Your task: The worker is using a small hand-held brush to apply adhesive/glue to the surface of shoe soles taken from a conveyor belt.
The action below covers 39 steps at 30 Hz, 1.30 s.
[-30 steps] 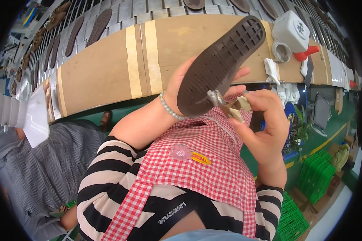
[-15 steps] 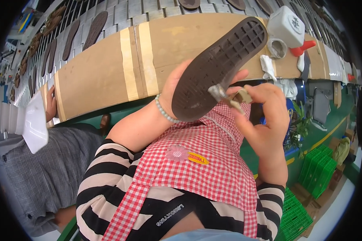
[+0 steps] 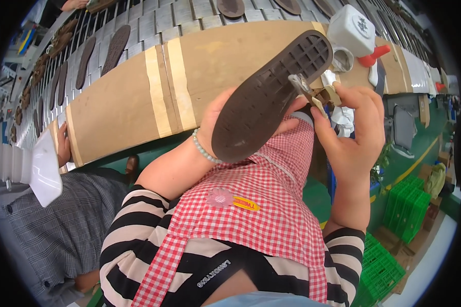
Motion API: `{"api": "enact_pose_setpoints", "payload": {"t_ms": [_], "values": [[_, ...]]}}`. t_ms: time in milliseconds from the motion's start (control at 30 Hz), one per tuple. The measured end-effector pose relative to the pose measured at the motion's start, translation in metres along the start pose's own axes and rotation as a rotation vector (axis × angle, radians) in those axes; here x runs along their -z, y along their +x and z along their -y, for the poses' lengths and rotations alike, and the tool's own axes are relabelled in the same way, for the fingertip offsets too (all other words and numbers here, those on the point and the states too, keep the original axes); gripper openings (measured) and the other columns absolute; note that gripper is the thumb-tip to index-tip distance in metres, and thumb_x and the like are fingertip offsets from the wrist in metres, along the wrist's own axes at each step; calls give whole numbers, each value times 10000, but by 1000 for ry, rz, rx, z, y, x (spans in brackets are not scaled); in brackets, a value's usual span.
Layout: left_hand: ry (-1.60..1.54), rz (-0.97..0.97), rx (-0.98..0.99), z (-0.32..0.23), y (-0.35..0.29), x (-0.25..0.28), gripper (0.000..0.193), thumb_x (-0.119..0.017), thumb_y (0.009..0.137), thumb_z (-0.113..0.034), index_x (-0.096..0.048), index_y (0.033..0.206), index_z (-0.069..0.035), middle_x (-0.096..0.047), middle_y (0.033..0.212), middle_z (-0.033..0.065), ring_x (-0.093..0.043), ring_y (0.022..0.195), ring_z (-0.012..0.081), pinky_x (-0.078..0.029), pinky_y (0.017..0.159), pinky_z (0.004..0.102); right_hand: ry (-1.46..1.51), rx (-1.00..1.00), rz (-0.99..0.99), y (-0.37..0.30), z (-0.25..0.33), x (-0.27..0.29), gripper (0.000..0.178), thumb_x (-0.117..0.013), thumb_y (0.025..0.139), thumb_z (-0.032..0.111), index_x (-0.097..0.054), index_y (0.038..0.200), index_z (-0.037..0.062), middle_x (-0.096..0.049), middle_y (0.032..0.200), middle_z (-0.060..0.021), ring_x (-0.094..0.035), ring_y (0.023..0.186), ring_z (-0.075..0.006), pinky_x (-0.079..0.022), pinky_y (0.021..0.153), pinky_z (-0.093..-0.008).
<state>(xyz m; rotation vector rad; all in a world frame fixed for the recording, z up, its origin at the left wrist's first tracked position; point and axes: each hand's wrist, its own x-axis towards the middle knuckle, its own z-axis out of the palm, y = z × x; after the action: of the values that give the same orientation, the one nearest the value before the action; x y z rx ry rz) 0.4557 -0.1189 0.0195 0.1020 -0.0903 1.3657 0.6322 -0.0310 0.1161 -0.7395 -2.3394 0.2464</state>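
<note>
The left hand [image 3: 214, 120] clasps a dark brown shoe sole [image 3: 261, 107] from beneath, presumably to expose its treaded face, over the cardboard sheet [image 3: 115, 97]'s near edge; the right hand [image 3: 357, 120] pinches a small grey-tipped applicator [image 3: 308, 92] at its rim, contact uncertain.

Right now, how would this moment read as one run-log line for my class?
left hand: holding brown shoe sole | right hand: pinching small tool, tip at sole's edge | nearby: white container
</note>
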Motion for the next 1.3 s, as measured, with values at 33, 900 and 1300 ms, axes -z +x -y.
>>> {"api": "enact_pose_setpoints", "payload": {"t_ms": [33,900,1300], "values": [[-21,39,-3,-1,-1,5,550,-433,1017,-312,-394,1484,-25,-463,1471,185,-489,1325,316,-441,1060,461,-46,79,-7,2,5,1,437,-810,630,-6,-680,1046,16,-650,970,-104,-609,954,-280,-487,835,-366],[261,-162,-487,-205,-7,62,526,-356,1049,-422,-545,1323,-14,-651,1239,158,-641,1116,318,-487,1016,476,327,18,47,26,12,-59,420,-788,668,18,-647,1064,10,-582,987,-117,-574,913,-252,-472,844,-354],[1704,-1455,-1106,-360,24,128,516,-707,865,-347,-628,1282,-54,-708,1117,164,-665,1060,338,-513,959,423,336,-49,140,12,16,-52,417,-803,687,44,-649,1071,-6,-586,975,-111,-563,888,-238,-468,825,-346]]}}
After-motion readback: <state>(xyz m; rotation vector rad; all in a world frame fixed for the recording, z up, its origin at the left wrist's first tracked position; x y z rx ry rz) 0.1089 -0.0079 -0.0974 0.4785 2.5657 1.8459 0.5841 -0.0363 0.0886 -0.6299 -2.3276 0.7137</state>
